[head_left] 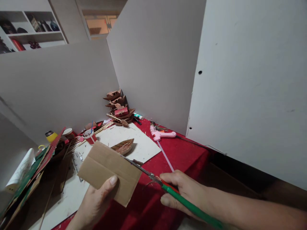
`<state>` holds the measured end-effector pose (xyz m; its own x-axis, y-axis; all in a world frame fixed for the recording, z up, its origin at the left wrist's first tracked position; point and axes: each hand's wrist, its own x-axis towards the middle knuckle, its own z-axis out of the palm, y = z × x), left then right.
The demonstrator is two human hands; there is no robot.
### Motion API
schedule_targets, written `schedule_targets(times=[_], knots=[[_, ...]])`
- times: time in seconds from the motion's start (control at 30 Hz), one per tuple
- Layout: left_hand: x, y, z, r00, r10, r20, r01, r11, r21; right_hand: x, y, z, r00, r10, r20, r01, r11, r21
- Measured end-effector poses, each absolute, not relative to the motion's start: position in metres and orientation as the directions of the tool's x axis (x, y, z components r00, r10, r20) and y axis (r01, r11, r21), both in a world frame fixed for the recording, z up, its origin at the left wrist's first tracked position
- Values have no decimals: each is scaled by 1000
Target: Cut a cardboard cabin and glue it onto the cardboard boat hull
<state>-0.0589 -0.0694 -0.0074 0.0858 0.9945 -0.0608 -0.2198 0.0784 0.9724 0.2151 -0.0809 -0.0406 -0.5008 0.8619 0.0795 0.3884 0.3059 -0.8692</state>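
My left hand (98, 199) grips a rectangular piece of brown cardboard (107, 167), thumb on top and fingers hidden beneath. A crease runs across the cardboard. In my right hand (184, 191) is a pair of scissors (153, 179) with green and red handles. Their blades lie along the cardboard's far right edge; whether they bite into it I cannot tell. Behind the cardboard, a small wooden model boat (123, 147) rests on a white board (147, 150). Beyond my right hand lies a pink glue gun (161, 134) with a pale glue stick in it.
Several model boats (120, 108) are stacked in the corner between grey partitions (155, 64). A red and white cup (90, 136) stands beside thin wooden sticks (100, 127). Cardboard sheets (35, 172) lean at the left. Red cloth (187, 153) covers the table.
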Motion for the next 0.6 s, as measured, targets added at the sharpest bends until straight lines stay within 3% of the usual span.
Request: schedule_targets(times=[0.17,0.33,0.43,0.6], knots=[[-56,-71,-5,143,986,-88,-212,117,970,215,-82,-58,-505,860,75,244,225,-943],[-57,-75,7,266,940,-213,-262,283,923,220,-92,-60,-545,836,71,182,200,-963],[-57,-73,6,321,918,-234,-242,318,917,225,-98,-57,-563,827,2,209,145,-967],[-48,-75,-5,316,922,-225,-140,280,950,228,-100,-61,-509,859,57,299,239,-924]])
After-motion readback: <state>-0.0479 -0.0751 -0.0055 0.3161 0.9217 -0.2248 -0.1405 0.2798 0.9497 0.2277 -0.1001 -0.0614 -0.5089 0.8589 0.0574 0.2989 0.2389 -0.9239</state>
